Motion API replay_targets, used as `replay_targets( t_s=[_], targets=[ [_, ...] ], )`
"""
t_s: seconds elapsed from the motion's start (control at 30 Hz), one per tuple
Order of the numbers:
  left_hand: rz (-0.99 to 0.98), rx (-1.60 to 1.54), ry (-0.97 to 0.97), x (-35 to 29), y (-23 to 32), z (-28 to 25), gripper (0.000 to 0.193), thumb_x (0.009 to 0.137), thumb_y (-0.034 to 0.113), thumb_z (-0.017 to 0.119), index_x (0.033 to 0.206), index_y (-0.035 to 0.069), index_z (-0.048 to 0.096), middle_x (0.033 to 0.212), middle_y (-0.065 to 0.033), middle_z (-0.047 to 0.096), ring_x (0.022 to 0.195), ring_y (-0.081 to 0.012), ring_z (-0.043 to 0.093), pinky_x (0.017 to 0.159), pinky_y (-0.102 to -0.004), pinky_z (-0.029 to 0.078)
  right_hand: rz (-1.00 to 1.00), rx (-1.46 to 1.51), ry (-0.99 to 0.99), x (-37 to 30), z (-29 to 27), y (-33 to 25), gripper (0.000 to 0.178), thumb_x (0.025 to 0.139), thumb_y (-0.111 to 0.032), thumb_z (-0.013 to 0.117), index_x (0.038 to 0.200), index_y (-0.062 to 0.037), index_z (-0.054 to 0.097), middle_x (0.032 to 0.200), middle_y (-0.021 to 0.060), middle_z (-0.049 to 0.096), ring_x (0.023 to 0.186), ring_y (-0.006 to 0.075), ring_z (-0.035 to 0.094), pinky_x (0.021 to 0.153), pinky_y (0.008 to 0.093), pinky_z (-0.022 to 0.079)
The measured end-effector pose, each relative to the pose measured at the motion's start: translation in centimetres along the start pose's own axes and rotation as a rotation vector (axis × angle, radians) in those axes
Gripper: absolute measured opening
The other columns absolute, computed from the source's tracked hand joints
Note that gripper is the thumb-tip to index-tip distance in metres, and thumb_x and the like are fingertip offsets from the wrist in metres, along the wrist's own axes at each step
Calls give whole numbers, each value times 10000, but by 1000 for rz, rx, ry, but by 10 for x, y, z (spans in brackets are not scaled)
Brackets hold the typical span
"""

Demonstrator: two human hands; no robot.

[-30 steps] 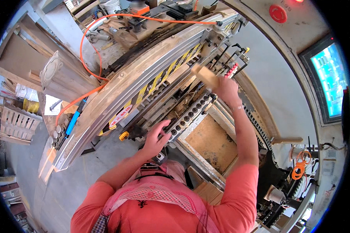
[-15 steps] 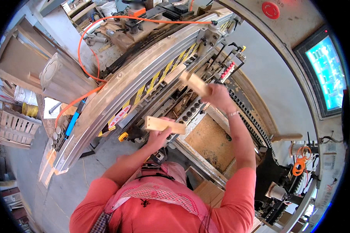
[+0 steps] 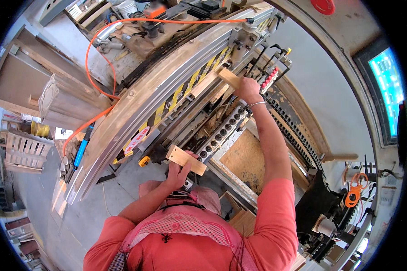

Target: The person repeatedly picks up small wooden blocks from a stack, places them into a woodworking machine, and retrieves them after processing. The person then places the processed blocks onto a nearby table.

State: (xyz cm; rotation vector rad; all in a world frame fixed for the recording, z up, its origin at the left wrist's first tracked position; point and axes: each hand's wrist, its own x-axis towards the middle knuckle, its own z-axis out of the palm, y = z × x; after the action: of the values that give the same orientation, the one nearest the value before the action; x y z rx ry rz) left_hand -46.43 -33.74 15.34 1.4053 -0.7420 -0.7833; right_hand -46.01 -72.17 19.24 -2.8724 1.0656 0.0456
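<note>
Wood in the left hand: a short pale wooden block (image 3: 186, 160) is pinched by the left hand (image 3: 178, 174), thumb and fingers wrapped round its lower edge, held close in front of the chest and just above the machine's near edge
Wood in the right hand: a second wooden block (image 3: 229, 77) is gripped at its near end by the right hand (image 3: 248, 90) – arm stretched out, the block's far end lying against the machine's long rail
Fingers: both hands are clenched on their blocks; neither is loose
Wrist: a thin bracelet (image 3: 257, 104) circles the right wrist
Rail: a long curved-looking metal beam (image 3: 135, 113) with yellow and black hazard stripes (image 3: 192, 83) runs diagonally from lower left to upper right
Drill row: a bar of round dark spindle heads (image 3: 221, 133) lies between the two hands, just beyond the left block
Board below: a chipboard panel (image 3: 244, 158) sits in a frame under the right forearm
Hose: an orange hose (image 3: 104, 54) loops over the machine top and down its left side
Screen: a lit blue-green display (image 3: 386, 86) is set in the grey housing at far right – well apart from both hands
Left background: a wooden pallet (image 3: 20, 151) and stacked timber pieces (image 3: 54, 101) stand on the floor
Clothing: the person wears a coral-pink shirt (image 3: 276, 221) with a checked scarf (image 3: 185, 226) at the neck
</note>
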Motion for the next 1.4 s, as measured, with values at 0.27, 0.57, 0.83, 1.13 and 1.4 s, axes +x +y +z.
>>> replay_targets(
  t_s=[0.27,0.57,0.83,1.13,1.4],
  targets=[
    [-13,-68,58,1,3,2,253,848,40,447,1084,-35,498,1000,-120,596,915,-168,568,805,-297,446,-37,90,86,-7,2,5,441,688,-428,668,841,-17,621,813,174,642,778,317,631,705,409,506],
    [-26,-105,52,1,-2,2,266,854,32,439,1107,-40,482,1018,-119,587,908,-160,566,796,-292,449,-58,29,82,3,-2,-8,422,704,-432,661,820,-26,644,815,170,649,799,303,638,719,393,509],
    [-46,-65,29,3,1,-2,265,853,33,440,1108,-36,473,1007,-114,592,905,-159,560,813,-301,442,21,100,50,3,-3,-14,398,705,-400,667,845,-28,645,854,170,646,836,315,632,722,399,514],
    [-58,-146,53,1,-5,-1,260,859,43,447,1108,-31,465,1004,-115,594,918,-164,560,823,-309,440,18,36,17,1,-7,-11,383,678,-358,686,889,-44,626,854,166,644,825,313,632,724,400,513],
    [-69,-196,33,1,-2,0,265,875,56,438,1124,-32,456,1019,-120,590,931,-162,557,829,-305,439,-10,9,15,3,-6,-8,424,664,-399,700,857,-25,648,841,166,644,818,309,628,722,389,508]
  ],
)
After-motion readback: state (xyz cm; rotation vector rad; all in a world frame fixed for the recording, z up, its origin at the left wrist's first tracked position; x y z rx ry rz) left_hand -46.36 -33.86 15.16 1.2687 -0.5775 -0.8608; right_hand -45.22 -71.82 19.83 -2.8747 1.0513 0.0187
